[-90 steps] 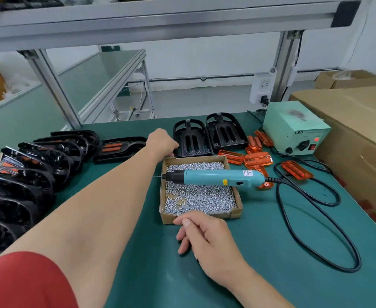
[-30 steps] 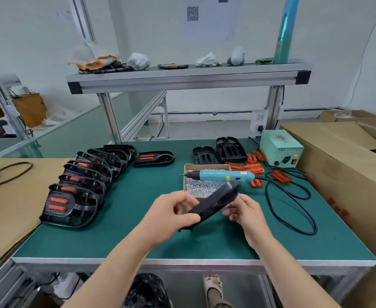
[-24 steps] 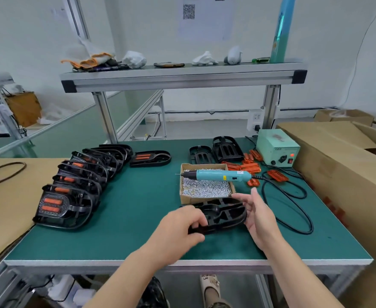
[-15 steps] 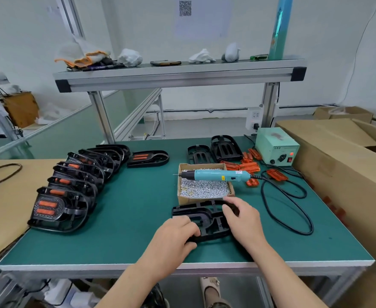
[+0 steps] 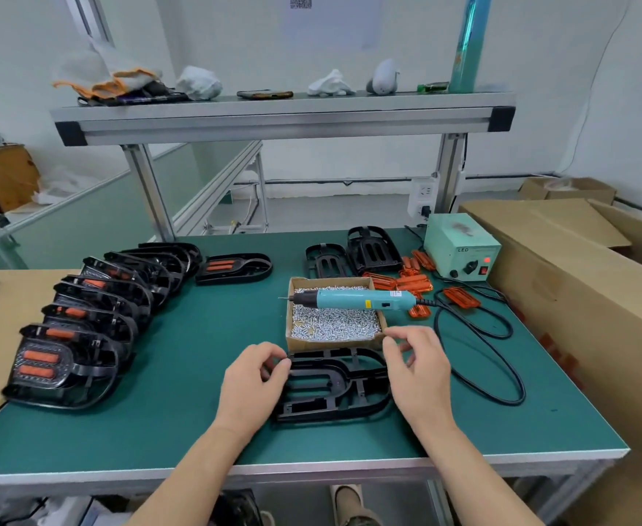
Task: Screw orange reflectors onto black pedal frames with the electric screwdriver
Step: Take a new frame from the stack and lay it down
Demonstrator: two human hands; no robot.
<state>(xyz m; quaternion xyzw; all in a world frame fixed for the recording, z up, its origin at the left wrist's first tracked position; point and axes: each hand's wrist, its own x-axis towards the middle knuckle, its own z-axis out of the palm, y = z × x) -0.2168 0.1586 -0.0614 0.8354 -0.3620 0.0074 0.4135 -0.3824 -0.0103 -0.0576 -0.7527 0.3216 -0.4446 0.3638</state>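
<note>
Head: screw box (image 5: 330, 344) behind pedal frame (image 5: 338, 381)

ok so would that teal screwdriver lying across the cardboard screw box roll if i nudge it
Probably yes: the teal cylindrical electric screwdriver has a round body bridging only the rims of the brown cardboard box. Its black cord lies in slack loops, so it likely won't tug much when lifted.

The left hand (image 5: 253, 377) covers the left end of the black pedal frame (image 5: 323, 406), so its grip cannot be told. The right hand (image 5: 418, 368) hides the other end, its fingertips (image 5: 391, 341) blurred (a soft smear). The top edge cuts off 2 things: the wall sheet (image 5: 330, 17) and the blue-green tube (image 5: 467, 39).
</note>
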